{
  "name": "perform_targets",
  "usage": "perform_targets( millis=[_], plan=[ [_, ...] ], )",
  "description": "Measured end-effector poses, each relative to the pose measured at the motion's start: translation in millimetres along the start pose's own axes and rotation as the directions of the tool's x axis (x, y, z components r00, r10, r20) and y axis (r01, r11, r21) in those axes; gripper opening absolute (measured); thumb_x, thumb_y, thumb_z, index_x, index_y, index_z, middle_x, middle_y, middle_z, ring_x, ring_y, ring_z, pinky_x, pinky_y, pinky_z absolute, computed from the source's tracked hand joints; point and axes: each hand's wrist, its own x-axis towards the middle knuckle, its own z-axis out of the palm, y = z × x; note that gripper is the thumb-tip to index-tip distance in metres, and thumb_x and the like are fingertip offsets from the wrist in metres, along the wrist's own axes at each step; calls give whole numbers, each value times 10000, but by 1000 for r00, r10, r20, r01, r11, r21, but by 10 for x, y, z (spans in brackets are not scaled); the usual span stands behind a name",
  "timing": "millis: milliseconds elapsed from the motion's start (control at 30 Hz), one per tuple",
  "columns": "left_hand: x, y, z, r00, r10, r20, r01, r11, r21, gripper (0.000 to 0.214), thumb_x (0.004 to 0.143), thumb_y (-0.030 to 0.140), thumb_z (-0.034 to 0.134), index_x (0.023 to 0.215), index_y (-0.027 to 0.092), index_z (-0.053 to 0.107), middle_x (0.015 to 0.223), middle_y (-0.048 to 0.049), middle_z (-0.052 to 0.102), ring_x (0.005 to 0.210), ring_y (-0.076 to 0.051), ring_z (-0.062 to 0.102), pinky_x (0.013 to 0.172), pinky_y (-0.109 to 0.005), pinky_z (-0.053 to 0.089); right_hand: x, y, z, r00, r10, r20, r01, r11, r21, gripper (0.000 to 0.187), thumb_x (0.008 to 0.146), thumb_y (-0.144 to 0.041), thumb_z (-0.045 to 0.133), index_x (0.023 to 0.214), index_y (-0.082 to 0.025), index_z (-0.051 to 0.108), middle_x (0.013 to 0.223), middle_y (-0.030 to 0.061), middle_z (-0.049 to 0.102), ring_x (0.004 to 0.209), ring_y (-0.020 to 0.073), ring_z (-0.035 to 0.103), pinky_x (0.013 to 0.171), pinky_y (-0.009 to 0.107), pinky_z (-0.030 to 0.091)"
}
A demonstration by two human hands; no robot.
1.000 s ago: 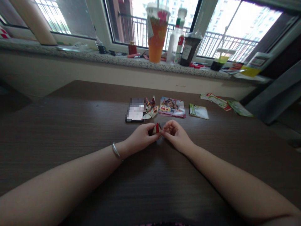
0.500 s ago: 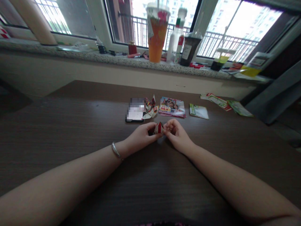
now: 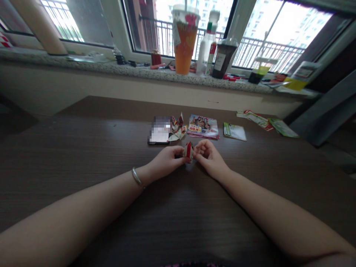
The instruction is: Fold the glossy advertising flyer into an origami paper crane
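A small folded paper piece (image 3: 188, 150), pale with a red stripe, is held up between my two hands over the dark table. My left hand (image 3: 170, 158) pinches its left side between thumb and fingers; a silver bangle circles that wrist. On the opposite side, my right hand (image 3: 209, 157) grips the edge with thumb and fingertips, the other fingers curled. Just beyond lie a phone (image 3: 160, 131) with a blurred screen, a crumpled-looking folded paper figure (image 3: 178, 129) against it, and a stack of printed flyers (image 3: 204, 127).
Right of the flyers sits a smaller stack of green and white paper (image 3: 235, 132). Paper strips (image 3: 258, 120) lie at the table's far right. On the stone windowsill (image 3: 91, 63) stand a tall orange drink cup (image 3: 184, 44), a clear bottle (image 3: 204, 52) and a dark cup (image 3: 224, 57).
The folded paper has turned slightly more upright, showing more of its red stripe. My left thumb and fingers have drawn back a little to the left; my right hand is nearly unmoved.
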Motion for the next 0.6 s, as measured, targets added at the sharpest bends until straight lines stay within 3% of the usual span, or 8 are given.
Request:
perform_targets(
  millis=[367,600],
  plan=[
    [-19,10,4,998,-17,64,16,1000,9,265,817,381,625,917,139,667,860,-40,693,797,-174,616,755,-302,476,5,-24,-17,998,24,54,-27,998,48,372,701,-417,747,932,-251,507,841,-7,600,757,143,582,730,308,468],
    [-1,20,-15,999,-13,45,12,1000,29,227,815,374,632,888,165,685,862,-22,697,810,-179,615,734,-280,455,64,-50,-44,998,67,-15,-68,996,-51,333,715,-489,726,774,-218,541,704,-25,591,638,131,539,624,280,423]
  ],
)
